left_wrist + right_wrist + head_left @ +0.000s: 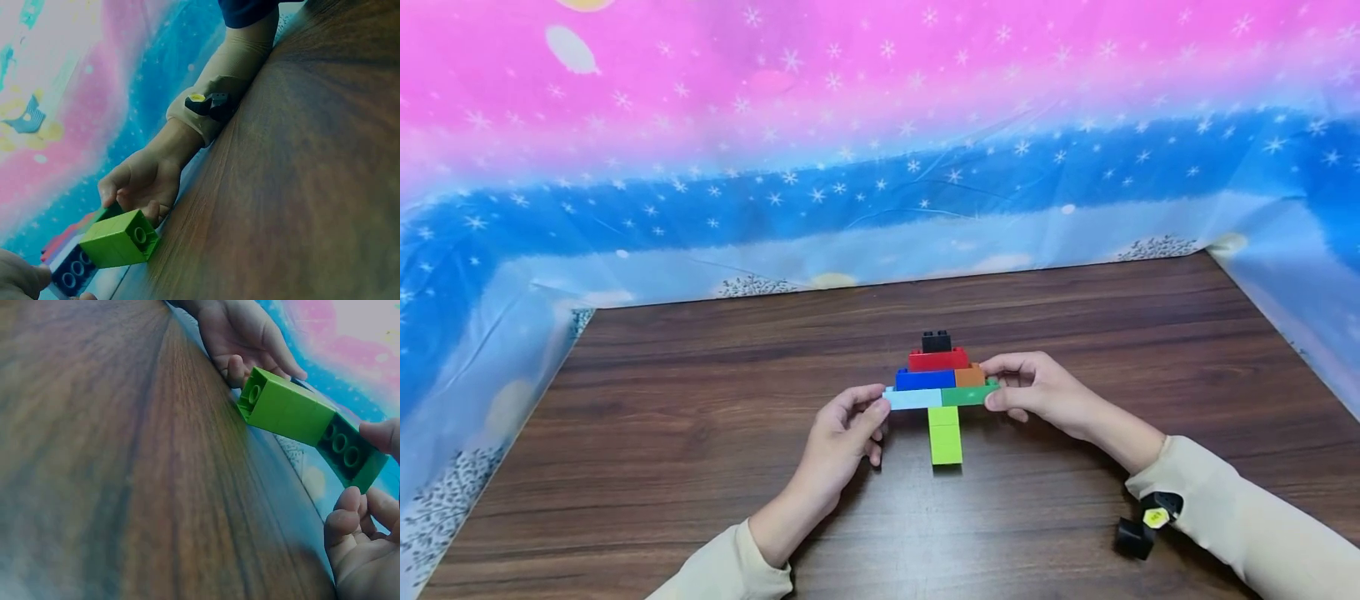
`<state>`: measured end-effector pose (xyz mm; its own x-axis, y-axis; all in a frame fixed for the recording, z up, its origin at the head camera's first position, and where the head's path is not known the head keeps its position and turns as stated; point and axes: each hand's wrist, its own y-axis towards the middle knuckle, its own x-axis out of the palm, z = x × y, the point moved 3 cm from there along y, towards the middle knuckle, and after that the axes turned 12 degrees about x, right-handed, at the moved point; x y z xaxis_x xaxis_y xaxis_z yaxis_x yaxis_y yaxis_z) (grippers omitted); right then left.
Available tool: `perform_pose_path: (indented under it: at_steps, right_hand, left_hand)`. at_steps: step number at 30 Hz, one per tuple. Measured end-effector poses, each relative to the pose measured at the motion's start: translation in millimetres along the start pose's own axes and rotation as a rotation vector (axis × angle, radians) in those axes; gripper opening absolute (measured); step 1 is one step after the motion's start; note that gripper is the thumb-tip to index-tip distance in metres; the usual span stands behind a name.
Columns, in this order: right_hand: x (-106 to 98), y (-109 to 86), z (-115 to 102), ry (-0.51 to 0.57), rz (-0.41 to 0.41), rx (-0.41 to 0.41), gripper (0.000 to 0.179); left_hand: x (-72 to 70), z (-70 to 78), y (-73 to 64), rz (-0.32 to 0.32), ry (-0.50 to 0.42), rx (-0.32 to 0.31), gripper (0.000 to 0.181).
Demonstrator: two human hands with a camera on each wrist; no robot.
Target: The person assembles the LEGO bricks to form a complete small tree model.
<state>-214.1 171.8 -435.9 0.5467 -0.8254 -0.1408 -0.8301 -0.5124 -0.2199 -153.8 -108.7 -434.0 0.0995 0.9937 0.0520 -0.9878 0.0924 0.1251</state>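
Observation:
Both hands hold a stepped building-block model between them over the table. A black block [936, 342] tops it, above a red block [938, 360]. Below come a blue block [925, 380] beside an orange block [968, 377], then a light blue block [913, 399] beside a green block [966, 396]. A lime stem of blocks [945, 437] forms the foot, its hollow underside showing in both wrist views. My left hand [846, 433] pinches the light blue block's outer end. My right hand [1045, 392] pinches the green block's outer end. Whether the stem touches the table I cannot tell.
The brown wood-grain table [700, 358] extends around the model. A pink and blue snowflake-patterned cloth [850, 183] hangs behind it and along the sides. A black wrist device [1150, 525] with a yellow label sits at the right sleeve.

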Motion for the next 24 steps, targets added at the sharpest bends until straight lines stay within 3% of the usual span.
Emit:
perform_pose_path:
  at_steps: [11,17,24]
  right_hand:
    - [-2.4,2.4,3.1,0.055,0.002,0.094,0.051]
    - [-3.2,4.0,4.9,0.042,0.003,0.111,0.055]
    - [-5.2,5.4,5.4,0.043,-0.015,0.125,0.058]
  left_hand:
    - [-1.2,0.5,-0.6,0.016,0.016,-0.052,0.023]
    - [-2.5,-1.0,-0.4,0.008,-0.002,-0.094,0.025]
    - [-2.3,-1.9,0.4,0.007,-0.025,-0.096,0.030]
